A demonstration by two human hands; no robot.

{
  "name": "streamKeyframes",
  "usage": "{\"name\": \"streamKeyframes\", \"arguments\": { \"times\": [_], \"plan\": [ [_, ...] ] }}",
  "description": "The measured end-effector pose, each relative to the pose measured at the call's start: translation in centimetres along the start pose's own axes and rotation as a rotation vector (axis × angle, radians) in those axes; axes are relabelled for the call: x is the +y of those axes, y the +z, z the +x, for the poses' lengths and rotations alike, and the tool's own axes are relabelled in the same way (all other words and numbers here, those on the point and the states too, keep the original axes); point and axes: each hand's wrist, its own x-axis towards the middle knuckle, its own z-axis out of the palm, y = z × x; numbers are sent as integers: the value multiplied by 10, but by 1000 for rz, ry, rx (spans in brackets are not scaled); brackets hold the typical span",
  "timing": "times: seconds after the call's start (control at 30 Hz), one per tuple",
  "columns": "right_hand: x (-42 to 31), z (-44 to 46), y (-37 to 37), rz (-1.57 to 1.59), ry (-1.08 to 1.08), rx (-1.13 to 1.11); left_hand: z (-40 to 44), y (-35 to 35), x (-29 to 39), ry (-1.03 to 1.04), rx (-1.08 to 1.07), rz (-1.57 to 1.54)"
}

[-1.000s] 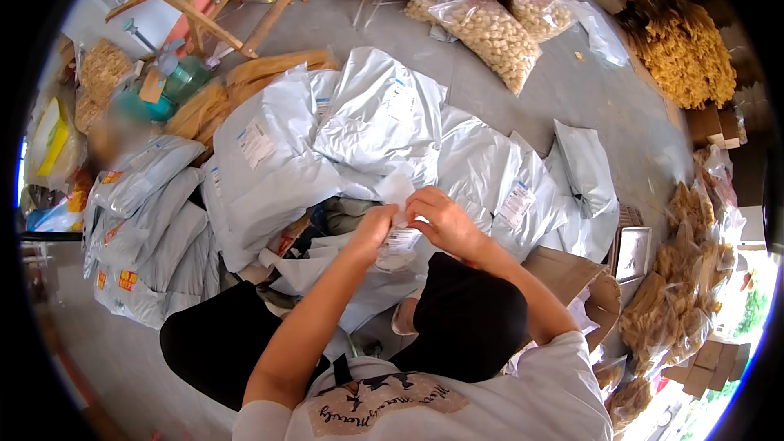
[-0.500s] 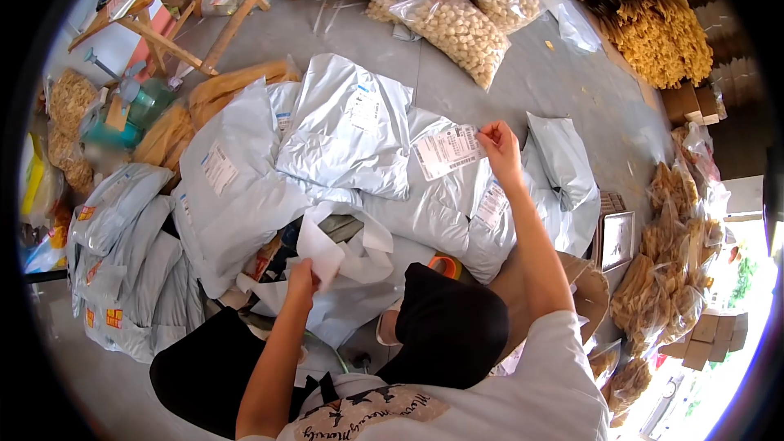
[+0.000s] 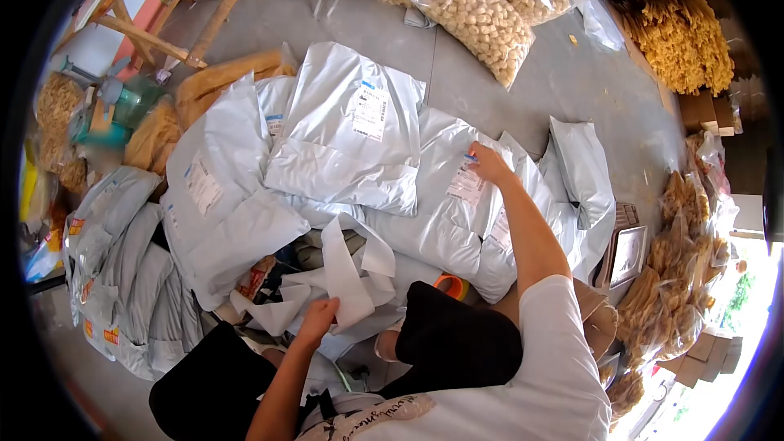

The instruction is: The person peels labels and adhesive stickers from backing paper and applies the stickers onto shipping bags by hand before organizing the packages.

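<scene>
My left hand (image 3: 318, 320) is closed on a long white strip of label backing paper (image 3: 346, 278), which curls over the parcels near my knees. My right hand (image 3: 490, 165) is at the upper right edge of a printed shipping label (image 3: 466, 184), its fingers bent together on it. That label lies against a silvery-grey mailing bag (image 3: 437, 147); whether it is fully stuck cannot be seen. Another labelled mailing bag (image 3: 347, 155) rests just to the left, and a further one (image 3: 212, 212) leans beside it.
Several grey parcels (image 3: 135, 278) are stacked at the left. An orange tape roll (image 3: 451, 286) sits by my knee. Bags of pale cubes (image 3: 482, 28) lie on the floor ahead. A wooden stand (image 3: 151, 41) is at the upper left, brown bagged goods (image 3: 665, 278) at the right.
My right hand has brought the shipping label down and left onto the mailing bag. My left hand has shifted slightly right and down with the backing strip. The view has moved a little.
</scene>
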Motion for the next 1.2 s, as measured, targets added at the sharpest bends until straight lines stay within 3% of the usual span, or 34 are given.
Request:
{"name": "streamKeyframes", "arguments": {
  "times": [0.07, 0.2, 0.27, 0.3, 0.37, 0.4, 0.57, 0.63, 0.77, 0.83, 0.9, 0.97, 1.0, 1.07, 1.1, 1.13, 1.17, 1.2],
  "plan": [
    [-25, -15, 3, -243, 77, 70, 5, 1, -2, -7, -11, 12],
    [-51, -20, 10, -425, 181, 21, 8, 5, -3, -16, -26, 44],
    [-64, -29, 24, -751, 84, 406, 8, 8, 1, -14, -34, 55],
    [-69, -33, 28, -752, 84, 407, 7, 10, 4, -19, -53, 74],
    [-80, -43, 35, -395, -71, 448, 8, 9, 6, -24, -67, 92],
    [-59, -50, 61, -334, -9, 331, 7, 9, 4, -8, -67, 138],
    [-43, -50, 74, -361, 73, 204, 8, 7, -6, 13, -68, 110],
    [-46, -57, 68, -373, 125, 392, 1, 12, 6, -5, -110, 78],
    [-34, -53, 69, -327, 286, 76, -1, 20, 8, 51, -40, 307],
    [-73, -59, 50, -223, 139, 172, 2, 32, 4, 567, 141, 245],
    [-120, -71, 20, -126, -9, 283, -11, 38, 23, 603, 166, 284],
    [-176, -93, 3, 283, -395, -106, -29, 45, 42, 629, 192, 322],
    [-193, -103, 7, 294, -405, -121, -38, 47, 49, 719, 106, 404],
    [-223, -125, 19, 258, -472, -419, -66, 56, 67, 791, 39, 482],
    [-238, -132, 20, 264, -488, -431, -84, 62, 82, 933, 25, 519],
    [-253, -138, 20, 447, -379, -775, -94, 61, 90, 1080, 10, 557],
    [-266, -143, 22, 618, -251, -1118, -99, 53, 89, 1079, 30, 558],
    [-272, -146, 32, 799, -233, -1167, -102, 44, 83, 1155, 188, 498]
  ]
}}
